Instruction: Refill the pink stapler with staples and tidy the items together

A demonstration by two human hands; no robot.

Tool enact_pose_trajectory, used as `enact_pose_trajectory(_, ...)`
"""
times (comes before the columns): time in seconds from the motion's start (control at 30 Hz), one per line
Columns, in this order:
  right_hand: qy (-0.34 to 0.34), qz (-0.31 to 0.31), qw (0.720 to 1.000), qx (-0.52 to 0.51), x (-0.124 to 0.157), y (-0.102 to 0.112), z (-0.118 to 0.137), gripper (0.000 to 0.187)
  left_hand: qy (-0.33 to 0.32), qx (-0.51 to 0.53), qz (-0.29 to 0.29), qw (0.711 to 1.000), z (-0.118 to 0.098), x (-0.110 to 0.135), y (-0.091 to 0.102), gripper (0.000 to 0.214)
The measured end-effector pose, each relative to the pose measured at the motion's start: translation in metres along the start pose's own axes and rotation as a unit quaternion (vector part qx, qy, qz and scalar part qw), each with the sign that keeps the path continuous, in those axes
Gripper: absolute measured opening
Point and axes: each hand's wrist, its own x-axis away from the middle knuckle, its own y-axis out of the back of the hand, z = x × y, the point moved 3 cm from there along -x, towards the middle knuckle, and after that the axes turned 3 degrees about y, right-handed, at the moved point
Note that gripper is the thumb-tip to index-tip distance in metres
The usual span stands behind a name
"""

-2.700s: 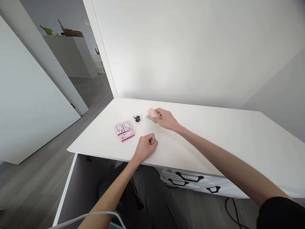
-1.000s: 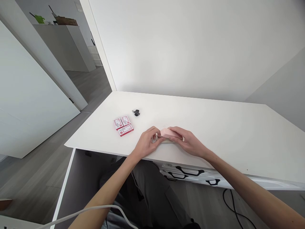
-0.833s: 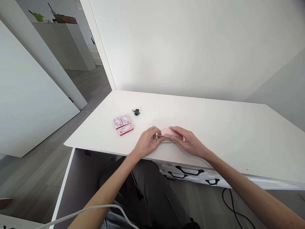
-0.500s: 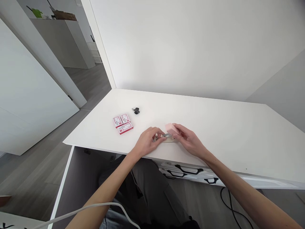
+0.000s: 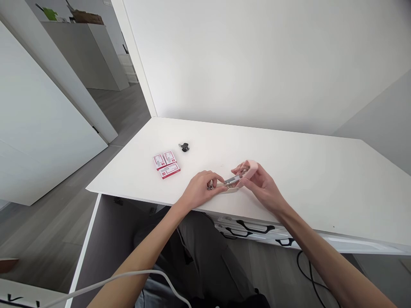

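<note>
A pink stapler lies opened up at the front of the white tabletop, its metal magazine showing between the raised cover and the pale base. My right hand is closed around the pink cover and holds it tilted up. With fingers and thumb, my left hand grips the stapler's left end near the hinge. A small metal part shows beside that thumb. Further left are three small red-and-white boxes and a small black staple remover.
The white tabletop runs up to a pale wall. Drawers with black handles are below its front edge. A white cable crosses my left forearm in view, and a black cable hangs at lower right.
My right hand has swung the pink cover up and to the right, exposing more of the metal magazine. My left hand stays at the stapler's left end.
</note>
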Motion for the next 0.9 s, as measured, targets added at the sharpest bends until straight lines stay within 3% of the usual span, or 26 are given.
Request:
enact_pose_trajectory(0.3,-0.075,-0.067,0.993,0.057,0.022,0.043,0.003,0.042,-0.016,-0.005,0.005,1.0,0.001,0.001,-0.002,0.024)
enact_pose_trajectory(0.5,-0.119,-0.076,0.98,0.138,0.037,0.058,-0.002,0.044,-0.005,-0.007,-0.032,0.999,-0.001,0.004,0.002,0.026)
enact_pose_trajectory(0.63,-0.133,-0.085,0.968,0.195,0.044,0.064,-0.005,0.046,0.0,-0.01,-0.086,0.996,-0.003,0.004,0.004,0.028)
enact_pose_trajectory(0.73,-0.137,-0.081,0.961,0.225,0.048,0.069,-0.005,0.046,-0.007,-0.036,-0.156,0.987,-0.003,0.006,0.009,0.023)
enact_pose_trajectory(0.9,-0.143,-0.087,0.949,0.266,0.052,0.076,-0.005,0.045,-0.056,-0.197,-0.241,0.949,0.008,0.021,0.031,0.023)
